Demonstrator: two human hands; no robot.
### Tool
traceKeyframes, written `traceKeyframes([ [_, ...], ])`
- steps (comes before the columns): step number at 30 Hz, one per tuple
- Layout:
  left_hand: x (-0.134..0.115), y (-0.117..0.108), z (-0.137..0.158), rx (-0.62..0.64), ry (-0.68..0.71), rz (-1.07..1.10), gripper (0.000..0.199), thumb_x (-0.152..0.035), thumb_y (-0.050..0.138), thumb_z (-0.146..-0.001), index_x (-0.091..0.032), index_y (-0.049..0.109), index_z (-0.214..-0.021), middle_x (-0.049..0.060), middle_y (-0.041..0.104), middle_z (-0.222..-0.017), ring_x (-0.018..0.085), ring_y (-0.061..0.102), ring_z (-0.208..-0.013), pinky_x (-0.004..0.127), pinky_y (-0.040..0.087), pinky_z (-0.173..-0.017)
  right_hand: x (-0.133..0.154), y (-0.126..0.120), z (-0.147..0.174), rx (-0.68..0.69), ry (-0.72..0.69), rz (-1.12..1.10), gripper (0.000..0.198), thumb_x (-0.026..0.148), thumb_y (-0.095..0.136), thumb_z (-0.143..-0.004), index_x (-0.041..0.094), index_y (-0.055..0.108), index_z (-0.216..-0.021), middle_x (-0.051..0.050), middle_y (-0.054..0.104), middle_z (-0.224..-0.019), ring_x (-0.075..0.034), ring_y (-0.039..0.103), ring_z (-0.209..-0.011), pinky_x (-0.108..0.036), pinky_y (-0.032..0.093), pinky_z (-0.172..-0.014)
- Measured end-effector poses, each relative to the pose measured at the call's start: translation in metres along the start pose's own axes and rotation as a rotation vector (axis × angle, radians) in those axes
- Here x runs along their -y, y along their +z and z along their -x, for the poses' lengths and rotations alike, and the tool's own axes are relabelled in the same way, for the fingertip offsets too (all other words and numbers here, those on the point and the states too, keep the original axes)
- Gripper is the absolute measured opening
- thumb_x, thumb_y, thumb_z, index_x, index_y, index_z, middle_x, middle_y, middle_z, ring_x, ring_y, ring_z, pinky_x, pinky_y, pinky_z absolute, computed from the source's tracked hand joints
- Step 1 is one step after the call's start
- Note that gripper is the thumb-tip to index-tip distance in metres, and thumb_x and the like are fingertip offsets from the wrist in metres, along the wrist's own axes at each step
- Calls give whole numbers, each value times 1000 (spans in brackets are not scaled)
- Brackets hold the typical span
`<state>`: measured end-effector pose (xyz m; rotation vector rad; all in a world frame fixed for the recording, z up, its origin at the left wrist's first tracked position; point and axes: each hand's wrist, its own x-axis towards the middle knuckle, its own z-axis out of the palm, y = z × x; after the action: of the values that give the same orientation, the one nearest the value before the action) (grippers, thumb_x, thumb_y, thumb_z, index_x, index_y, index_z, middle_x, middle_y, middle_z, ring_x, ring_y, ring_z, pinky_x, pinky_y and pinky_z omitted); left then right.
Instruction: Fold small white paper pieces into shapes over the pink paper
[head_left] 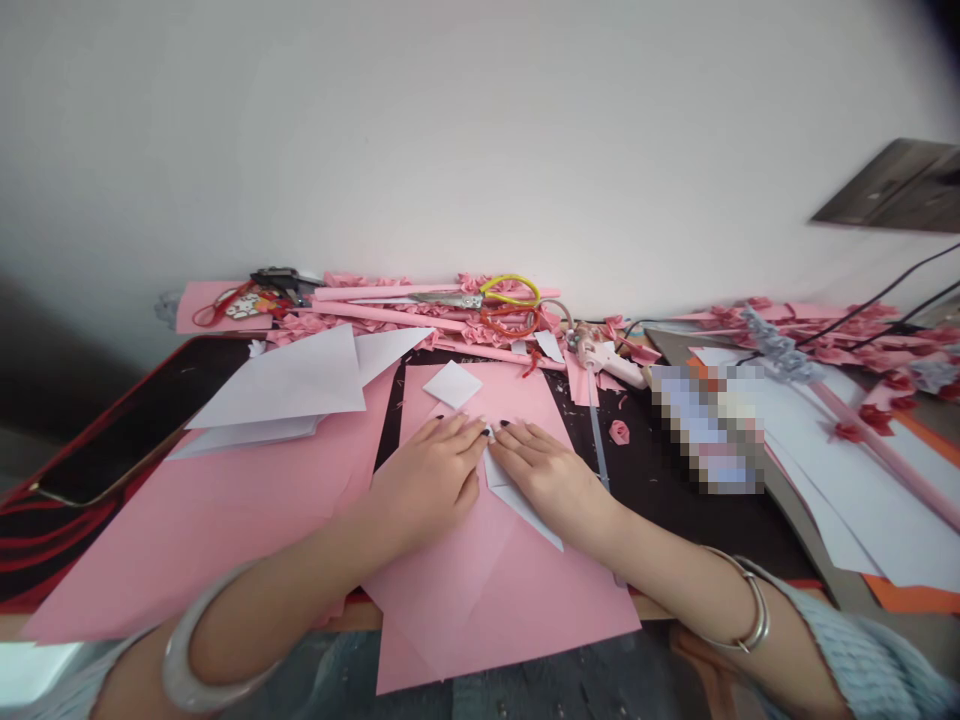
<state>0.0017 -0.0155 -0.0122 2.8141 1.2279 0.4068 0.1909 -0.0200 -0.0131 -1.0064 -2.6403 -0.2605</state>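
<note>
A piece of folded white paper (pixel 534 518) lies on a pink sheet (pixel 517 620), partly hidden by my right hand (pixel 551 478). That hand rests flat over it with the fingers stretched forward. My left hand (pixel 435 480) lies palm down on the pink sheet, to the left of the folded paper. The fingertips of both hands meet at the paper's upper tip, and the fingers look extended, pressing down. Just beyond my left fingers sits a small white paper square (pixel 452 384), turned like a diamond.
Pink sheets (pixel 247 530) and white sheets (pixel 285 380) lie at left, beside a dark phone (pixel 142 420). Scissors (pixel 480 299) rest on pink paper flowers at the back. A glue gun (pixel 607 360), a paper rose (pixel 619 432) and a blurred-out object (pixel 709 430) are at right.
</note>
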Motion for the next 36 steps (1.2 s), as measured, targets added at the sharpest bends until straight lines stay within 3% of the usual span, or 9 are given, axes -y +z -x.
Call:
traceKeyframes([
  [18,8,-3,-5,106,-33,27,39,-18,40,-83,-18,59,-118,7,50,-133,27,35,-128,44,31,-104,0,1,0,23,-4,-4,29,8,38,-89,6,60,-109,-15,63,-110,-23,55,-111,-40,42,-100],
  [24,9,-4,-4,55,-57,44,39,-15,47,-78,-21,61,-114,8,33,-144,30,30,-131,46,29,-104,0,1,1,28,2,-15,30,8,37,-90,6,59,-110,-16,62,-113,-23,54,-113,-41,43,-100],
  [30,13,-3,-5,116,-6,80,40,-18,40,-83,-19,57,-120,3,47,-136,28,23,-134,45,24,-107,0,0,0,24,2,-10,30,8,37,-89,5,60,-109,-16,63,-112,-23,55,-111,-40,43,-99],
  [36,15,-6,-6,152,17,88,45,-17,39,-83,-18,50,-127,5,41,-140,28,24,-134,45,24,-107,0,-1,1,11,-1,6,30,8,37,-89,6,60,-108,-15,64,-110,-23,56,-109,-40,45,-98],
])
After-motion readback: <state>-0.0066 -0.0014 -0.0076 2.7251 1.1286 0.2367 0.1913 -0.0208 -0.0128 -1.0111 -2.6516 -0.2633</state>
